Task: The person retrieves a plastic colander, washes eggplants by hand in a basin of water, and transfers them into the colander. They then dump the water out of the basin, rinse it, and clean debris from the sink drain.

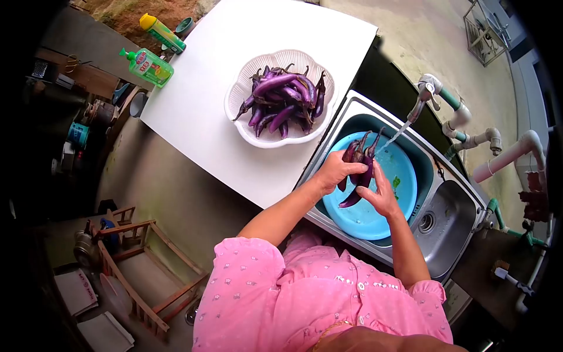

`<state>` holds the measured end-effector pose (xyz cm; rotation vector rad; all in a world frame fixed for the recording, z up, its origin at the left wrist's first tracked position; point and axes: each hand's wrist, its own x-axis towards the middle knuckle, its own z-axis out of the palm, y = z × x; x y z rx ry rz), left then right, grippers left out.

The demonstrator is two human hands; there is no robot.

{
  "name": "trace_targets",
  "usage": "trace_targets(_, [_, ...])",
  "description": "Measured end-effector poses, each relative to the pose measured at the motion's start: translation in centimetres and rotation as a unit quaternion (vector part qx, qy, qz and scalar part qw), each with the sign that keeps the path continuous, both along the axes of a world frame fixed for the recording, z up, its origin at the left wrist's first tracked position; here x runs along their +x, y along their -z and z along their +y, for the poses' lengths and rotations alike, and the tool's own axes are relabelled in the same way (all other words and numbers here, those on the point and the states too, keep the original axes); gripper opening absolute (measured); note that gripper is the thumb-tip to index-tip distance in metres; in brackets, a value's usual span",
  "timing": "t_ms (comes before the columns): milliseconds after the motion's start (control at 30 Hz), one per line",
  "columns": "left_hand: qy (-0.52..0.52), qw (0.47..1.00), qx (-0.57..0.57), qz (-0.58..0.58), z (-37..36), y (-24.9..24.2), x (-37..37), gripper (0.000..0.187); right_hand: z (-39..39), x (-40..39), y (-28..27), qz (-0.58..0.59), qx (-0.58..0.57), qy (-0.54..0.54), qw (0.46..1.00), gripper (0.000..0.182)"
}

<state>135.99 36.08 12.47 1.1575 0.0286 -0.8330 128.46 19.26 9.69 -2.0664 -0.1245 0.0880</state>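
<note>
Your left hand (335, 171) and right hand (381, 196) are both closed around a small bunch of purple eggplants (359, 167); the left grip wraps the bunch from the table side, the right grip presses it with the fingers partly extended; I count about three or four in the bunch, though they overlap. You hold them over the blue basin (375, 202) in the left bowl of the sink (451, 217), under the thin stream from the tap (423, 97). By my judgement the washing is well along; the white basket (246, 97) near the table's sink-side edge holds roughly a dozen eggplants, too tangled to count exactly; no unwashed pile shows. Two green bottles (153, 50) lie at the table's far left corner.
</note>
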Motion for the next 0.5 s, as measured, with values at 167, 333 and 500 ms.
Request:
trace_targets(167, [-0.007,0.990,0.062,-0.130,9.1,-6.8,9.2,0.032,-2.1,0.6,-2.6,0.020,0.130,0.108,0.985,0.049])
trace_targets(333, [0.195,0.902,0.316,-0.219,14.3,-2.8,16.4,0.047,-8.3,3.8,-5.3,-0.086,0.271,0.328,0.901,0.039])
trace_targets(500, [0.095,0.814,0.450,-0.356,16.3,0.7,15.9,0.051,-5.2,7.1,-10.5,-0.162,0.163,0.292,0.928,0.053])
